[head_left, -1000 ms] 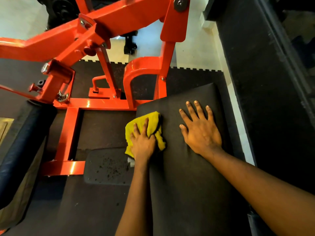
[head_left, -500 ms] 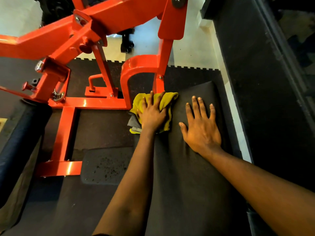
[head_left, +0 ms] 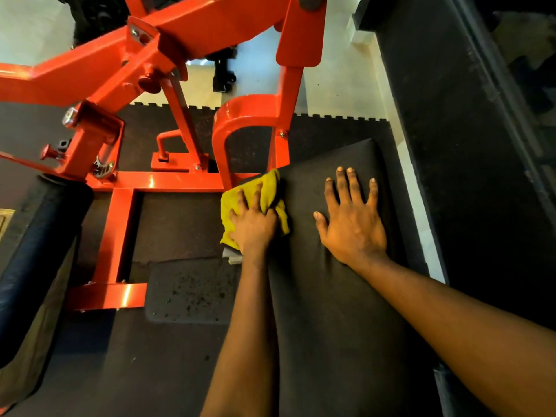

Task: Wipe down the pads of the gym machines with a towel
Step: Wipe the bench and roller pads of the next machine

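**Seat pad wipe: towel at the far left corner**

Head view, the only one I have.

- Item 1, pad (head_left: 331, 326): long black cushion running from the lower middle of the frame up to centre right. It has no sheen or streaks, so I cannot tell which parts are wiped.
- Item 2, towel (head_left: 269, 188): yellow and bunched. It sits on the pad's upper left corner, just beside the orange frame (head_left: 168, 180), and part of it hangs over the pad's left edge.
- Item 3, left hand (head_left: 252, 227): on top of the towel. Grip: fingers bent over the wad, holding the cloth against the pad.
- Item 4, right hand (head_left: 352, 227): flat on the pad to the right of the towel, apart from it. Grip spread and holding nothing; I read it as a brace.
- Item 5, roller pad (head_left: 39, 236): dark cylinder at the left edge of the frame, well apart from both hands.
- Item 6, foot plate (head_left: 189, 290): speckled black slab at lower centre left.

Progress, my judgement: wiping is under way on this one cushion. The pad under and around the right hand looks left to do, as does the roller pad.
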